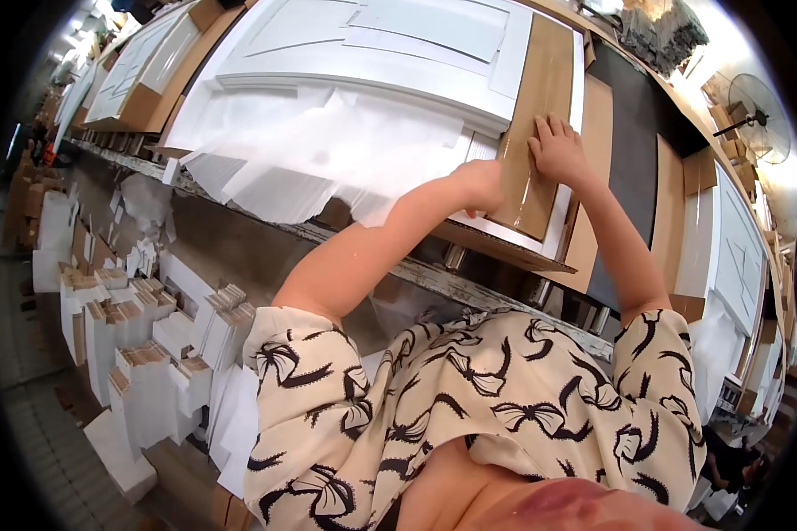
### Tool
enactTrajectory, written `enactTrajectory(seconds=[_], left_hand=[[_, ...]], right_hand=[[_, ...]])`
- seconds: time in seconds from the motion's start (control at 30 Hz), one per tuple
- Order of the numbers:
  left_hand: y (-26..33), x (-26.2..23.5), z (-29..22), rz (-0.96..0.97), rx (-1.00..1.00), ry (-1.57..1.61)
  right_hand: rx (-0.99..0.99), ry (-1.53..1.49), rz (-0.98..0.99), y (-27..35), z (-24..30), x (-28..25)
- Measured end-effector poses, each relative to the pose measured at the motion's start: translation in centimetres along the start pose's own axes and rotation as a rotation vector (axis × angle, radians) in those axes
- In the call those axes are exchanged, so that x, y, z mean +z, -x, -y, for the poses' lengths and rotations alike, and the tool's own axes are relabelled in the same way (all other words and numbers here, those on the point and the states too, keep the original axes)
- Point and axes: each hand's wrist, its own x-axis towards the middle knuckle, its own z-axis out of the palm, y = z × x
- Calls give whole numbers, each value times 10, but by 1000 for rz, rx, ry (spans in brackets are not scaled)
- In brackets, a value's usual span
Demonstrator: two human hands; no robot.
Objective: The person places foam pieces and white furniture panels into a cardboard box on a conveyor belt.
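Note:
A long brown cardboard carton (pixel 515 196) with clear, shiny tape along it lies on the workbench in front of me. My right hand (pixel 558 155) rests on its top, fingers stretched out and flat. At the carton's left edge my left hand (pixel 482 184) is closed, its fingers curled down; what they grip is hidden. Left of the carton is a white framed panel (pixel 372 84). A thin white foam sheet (pixel 314 155) spreads below it and drapes over the bench's near edge.
A dark panel (pixel 627 124) and cardboard pieces lie to the right, with another packed white panel (pixel 742 230) beyond. White boards (pixel 142 372) are stacked on the left below bench height. A standing fan (pixel 757 118) is at the far right. The bench rail (pixel 443 276) runs before me.

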Motion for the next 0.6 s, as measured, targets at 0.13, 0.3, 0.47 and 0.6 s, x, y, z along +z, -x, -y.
enactTrajectory(seconds=[0.13,0.3,0.47,0.6], left_hand=[[14,21,10,-264,141,-123],[72,6,-6,-533,244,-80],[137,-55,32,-1273,127,-381],[136,-114,174,-446,-416,-397]], right_hand=[[-72,-101,-38,1,33,-18],[-72,-46,-145,-6,26,14],[-20,-7,-100,2,24,9],[-54,-34,-84,-2,55,0]])
